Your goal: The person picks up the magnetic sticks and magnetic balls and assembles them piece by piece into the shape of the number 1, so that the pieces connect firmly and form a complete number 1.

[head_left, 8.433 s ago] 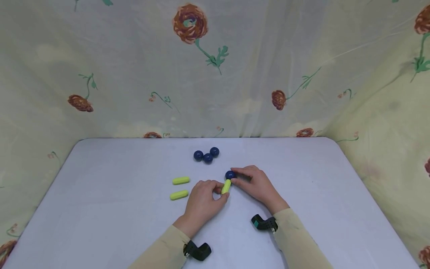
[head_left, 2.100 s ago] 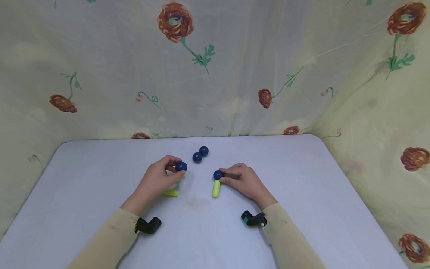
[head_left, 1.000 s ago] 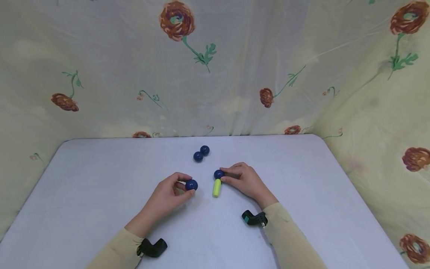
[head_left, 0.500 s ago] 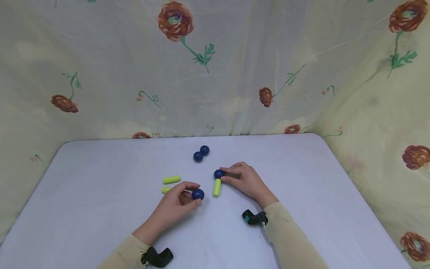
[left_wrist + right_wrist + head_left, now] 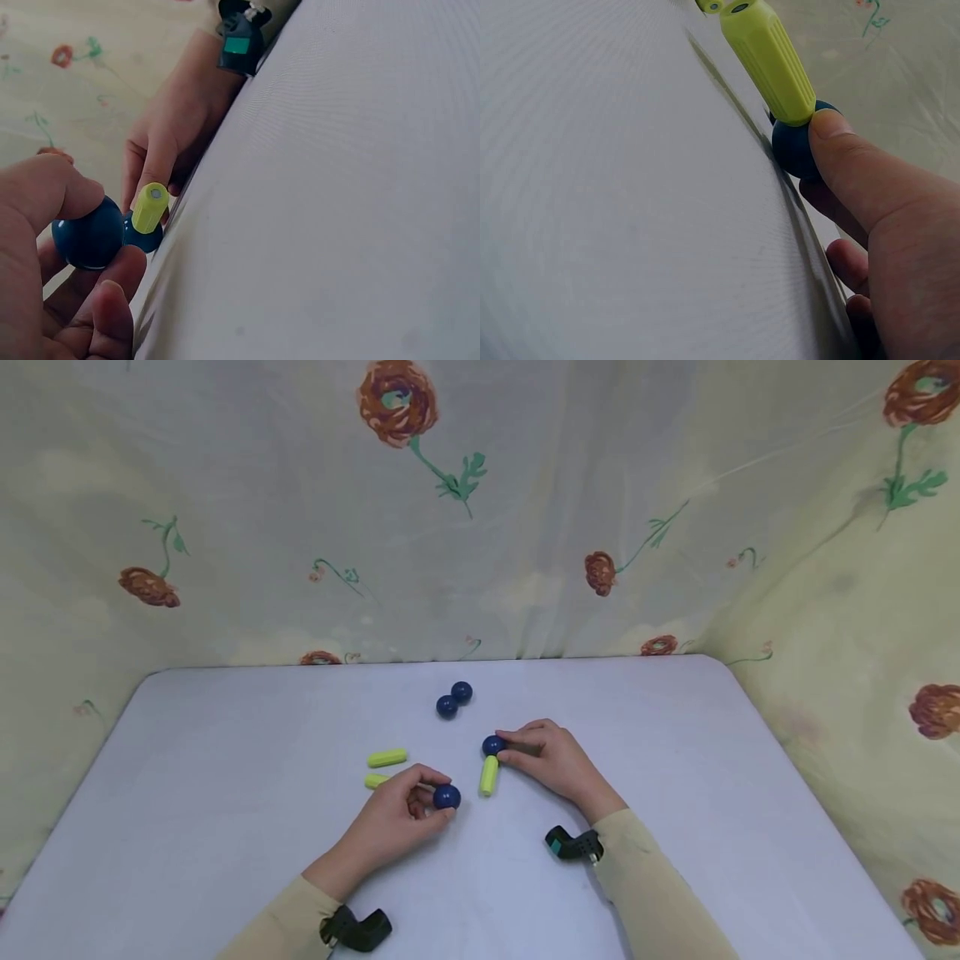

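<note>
My right hand pinches a small dark blue ball between thumb and fingers. A yellow-green ribbed rod extends from that ball toward the near side, its end touching the ball. In the right wrist view, the free end of the rod shows a dark round inset. My left hand holds another dark blue ball by thumb and fingertips, left of the rod's near end and apart from it. The left wrist view shows this ball close up, partly covered by the fingers.
Two more blue balls sit together farther back on the white table. Two yellow-green rods lie behind the left hand: one fully visible, the other partly hidden. A flowered cloth hangs behind the table.
The left hand let go of the rod, took a ball from the back group and brought it nearer and rightward. The right hand kept its ball. Over the last half second little moved.
</note>
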`<state>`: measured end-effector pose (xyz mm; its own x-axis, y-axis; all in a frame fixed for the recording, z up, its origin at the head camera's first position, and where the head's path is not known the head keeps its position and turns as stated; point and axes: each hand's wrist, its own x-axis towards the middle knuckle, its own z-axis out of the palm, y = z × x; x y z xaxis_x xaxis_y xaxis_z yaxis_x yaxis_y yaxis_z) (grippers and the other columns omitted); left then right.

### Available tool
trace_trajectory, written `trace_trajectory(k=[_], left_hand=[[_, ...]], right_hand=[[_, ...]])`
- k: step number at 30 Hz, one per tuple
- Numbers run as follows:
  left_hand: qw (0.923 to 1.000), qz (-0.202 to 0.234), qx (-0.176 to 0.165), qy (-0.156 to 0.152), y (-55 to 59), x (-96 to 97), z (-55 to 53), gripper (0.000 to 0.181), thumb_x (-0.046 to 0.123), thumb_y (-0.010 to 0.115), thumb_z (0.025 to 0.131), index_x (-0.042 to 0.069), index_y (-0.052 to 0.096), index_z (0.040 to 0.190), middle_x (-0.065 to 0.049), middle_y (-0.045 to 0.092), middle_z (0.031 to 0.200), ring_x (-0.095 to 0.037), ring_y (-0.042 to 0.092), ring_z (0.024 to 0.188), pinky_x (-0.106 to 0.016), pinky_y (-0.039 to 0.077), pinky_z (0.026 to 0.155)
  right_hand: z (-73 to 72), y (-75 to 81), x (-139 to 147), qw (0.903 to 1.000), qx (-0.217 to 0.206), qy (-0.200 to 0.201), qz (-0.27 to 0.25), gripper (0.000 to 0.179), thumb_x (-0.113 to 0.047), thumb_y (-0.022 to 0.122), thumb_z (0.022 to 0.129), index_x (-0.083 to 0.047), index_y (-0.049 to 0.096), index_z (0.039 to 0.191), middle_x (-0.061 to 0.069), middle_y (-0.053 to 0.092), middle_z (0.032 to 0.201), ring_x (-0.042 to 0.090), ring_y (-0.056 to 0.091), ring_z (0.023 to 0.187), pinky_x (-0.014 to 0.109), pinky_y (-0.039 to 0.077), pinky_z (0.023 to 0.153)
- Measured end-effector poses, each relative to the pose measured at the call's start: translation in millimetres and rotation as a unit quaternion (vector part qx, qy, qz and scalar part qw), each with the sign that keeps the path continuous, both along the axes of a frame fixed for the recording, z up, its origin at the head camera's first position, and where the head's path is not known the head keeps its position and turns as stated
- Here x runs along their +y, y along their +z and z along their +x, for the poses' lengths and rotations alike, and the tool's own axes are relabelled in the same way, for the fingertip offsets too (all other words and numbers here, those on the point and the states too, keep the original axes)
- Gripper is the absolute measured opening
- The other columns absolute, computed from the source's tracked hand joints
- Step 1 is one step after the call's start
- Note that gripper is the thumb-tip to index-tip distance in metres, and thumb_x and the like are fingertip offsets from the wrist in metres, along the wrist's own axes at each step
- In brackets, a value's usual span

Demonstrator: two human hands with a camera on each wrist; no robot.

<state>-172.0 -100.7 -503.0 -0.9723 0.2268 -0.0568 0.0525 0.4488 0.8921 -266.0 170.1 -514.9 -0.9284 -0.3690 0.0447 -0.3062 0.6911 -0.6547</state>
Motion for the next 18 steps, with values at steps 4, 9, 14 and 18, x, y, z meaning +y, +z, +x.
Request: trace_trajectory(k=[4, 9, 14, 18], left_hand=[[0.9999, -0.015, 0.002, -0.008, -1.4, -0.4, -0.1, 0.032, 0.024, 0.083, 0.085, 0.021, 0.067, 0.112, 0.006, 0.073, 0.100, -0.011, 0.062, 0.077, -0.022, 0.050, 0.067], [0.9980, -0.052, 0.025, -0.026, -2.3, -0.5, -0.6, 0.032, 0.034, 0.085, 0.083, 0.025, 0.068, 0.108, 0.011, 0.071, 0.096, -0.008, 0.062, 0.079, -0.022, 0.049, 0.066], [0.9947, -0.077, 0.055, -0.041, -4.5, -0.8, -0.6, 0.032, 0.038, 0.085, 0.083, 0.026, 0.069, 0.107, 0.013, 0.068, 0.090, -0.004, 0.059, 0.077, -0.022, 0.047, 0.066], [0.9926, -0.087, 0.067, -0.051, -7.6, -0.5, -0.7, 0.030, 0.038, 0.084, 0.084, 0.026, 0.068, 0.108, 0.015, 0.066, 0.086, -0.002, 0.058, 0.075, -0.021, 0.047, 0.066]], right_hand=[[0.0, 0.2, -0.9, 1.0000, -0.006, -0.002, 0.000, 0.040, -0.049, 0.074, 0.091, -0.037, 0.070, 0.129, -0.003, 0.068, 0.120, 0.018, 0.060, 0.114, 0.045, 0.050, 0.098], [0.5, 1.4, -0.8, 1.0000, -0.004, -0.001, 0.000, 0.041, -0.049, 0.074, 0.091, -0.036, 0.070, 0.129, -0.003, 0.068, 0.119, 0.018, 0.060, 0.114, 0.045, 0.050, 0.098], [0.6, 2.0, -0.1, 1.0000, -0.002, 0.004, -0.002, 0.041, -0.049, 0.074, 0.090, -0.036, 0.070, 0.129, -0.004, 0.069, 0.119, 0.017, 0.060, 0.115, 0.045, 0.050, 0.098], [0.1, 1.6, 0.1, 1.0000, -0.001, 0.006, -0.002, 0.041, -0.051, 0.073, 0.091, -0.037, 0.070, 0.129, -0.004, 0.069, 0.119, 0.017, 0.060, 0.115, 0.045, 0.050, 0.098]])
